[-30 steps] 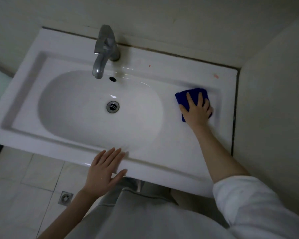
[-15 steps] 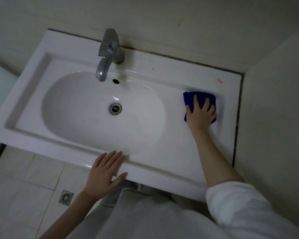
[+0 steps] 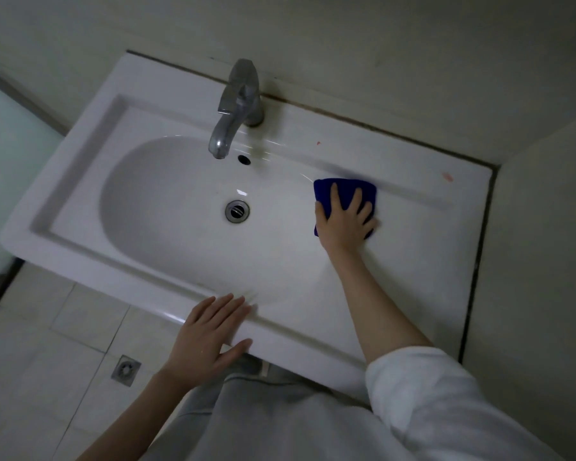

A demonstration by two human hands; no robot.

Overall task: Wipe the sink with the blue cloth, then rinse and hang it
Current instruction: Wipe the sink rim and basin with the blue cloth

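Wiping step. Your right hand [image 3: 345, 217], fingers spread flat, presses the blue cloth [image 3: 325, 191] on the sink [image 3: 413, 247] ledge at the basin's right edge. Your left hand [image 3: 210, 337] rests flat on the near rim, gripping nothing. Next, likely: sweep the cloth through the basin, keeping pressure.

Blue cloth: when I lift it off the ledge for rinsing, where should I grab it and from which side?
Probably from above: the blue cloth lies flat on the sink ledge under the right hand, so curl those fingers to bunch its middle. Its far and basin-side edges show free for a pinch instead.
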